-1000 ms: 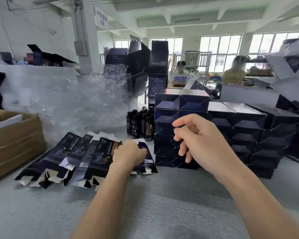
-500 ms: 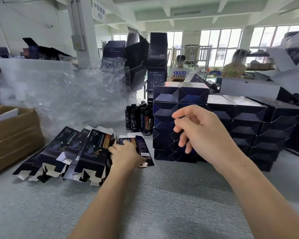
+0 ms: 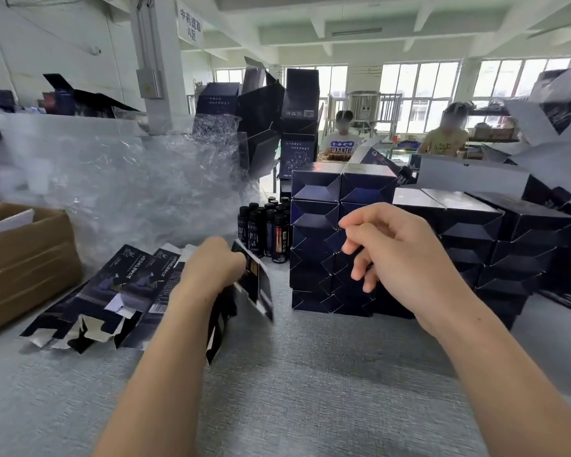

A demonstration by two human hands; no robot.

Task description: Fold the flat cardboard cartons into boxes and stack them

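Observation:
Several flat dark-blue cartons [image 3: 122, 291] lie fanned out on the grey table at the left. My left hand [image 3: 211, 268] grips one flat carton [image 3: 254, 285] and holds it tilted, lifted off the pile; motion blurs its lower edge. My right hand [image 3: 399, 255] hovers in front of the stack of folded dark-blue boxes [image 3: 317, 232], fingers loosely curled, holding nothing. More folded boxes [image 3: 495, 239] are stacked to the right of it.
A cluster of small dark bottles [image 3: 267, 232] stands behind the flat cartons. Crumpled clear plastic wrap [image 3: 129, 199] fills the back left, a brown cardboard box [image 3: 27, 258] sits at the far left. Two people sit at a far bench. Grey table surface [image 3: 310, 390] lies in front.
My left hand has taken hold of one flat carton from the right end of the pile and lifted it, tilting it upward. My right hand has stayed hovering by the stack.

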